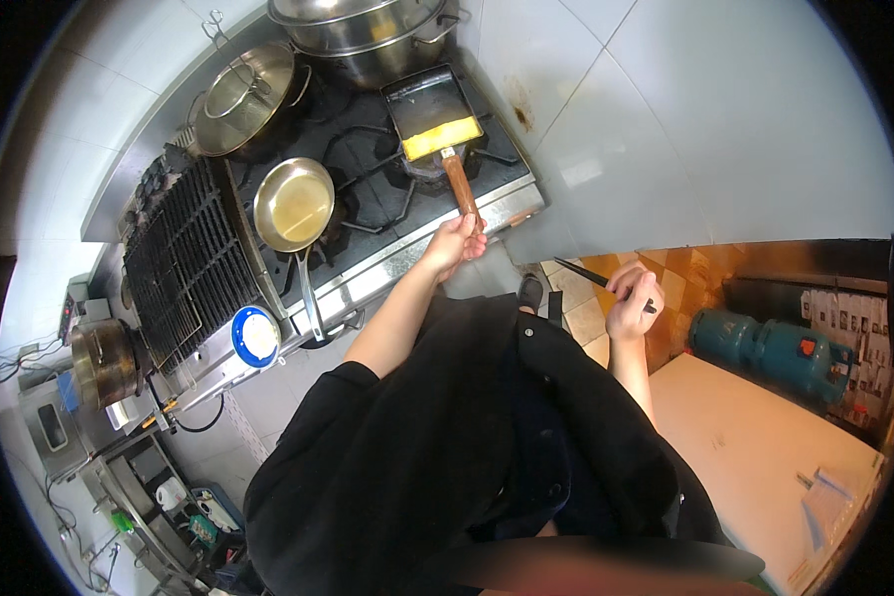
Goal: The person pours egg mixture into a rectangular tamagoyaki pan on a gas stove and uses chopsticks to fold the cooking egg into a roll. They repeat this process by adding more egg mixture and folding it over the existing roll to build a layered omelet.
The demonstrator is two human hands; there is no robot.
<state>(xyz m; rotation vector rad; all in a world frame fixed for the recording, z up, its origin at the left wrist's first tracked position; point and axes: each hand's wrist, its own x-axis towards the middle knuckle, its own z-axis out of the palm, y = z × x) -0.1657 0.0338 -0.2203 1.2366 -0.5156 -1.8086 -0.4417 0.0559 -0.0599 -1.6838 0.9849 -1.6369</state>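
My left hand (454, 248) is closed around the end of the wooden handle (460, 187) of a rectangular omelette pan (429, 99). The pan sits over a burner at the right end of the stove. Along its near, handle-side wall lies a yellow band of folded egg (442, 137); the dark cooking surface beyond it is bare. Off to the right of the stove, my right hand (631, 301) grips black chopsticks (581, 271). Their tips point left and slightly away from me, well apart from the pan. I cannot make out whether the sticks are pressed together.
Left of the omelette pan, a round frying pan (301, 204) holds yellowish liquid, its handle jutting over the front edge. Large steel pots (363, 45) stand behind. A black grill grate (184, 258) and blue-rimmed bowl (255, 337) lie left. Tiled wall (666, 129) and teal gas cylinders (765, 348) are right.
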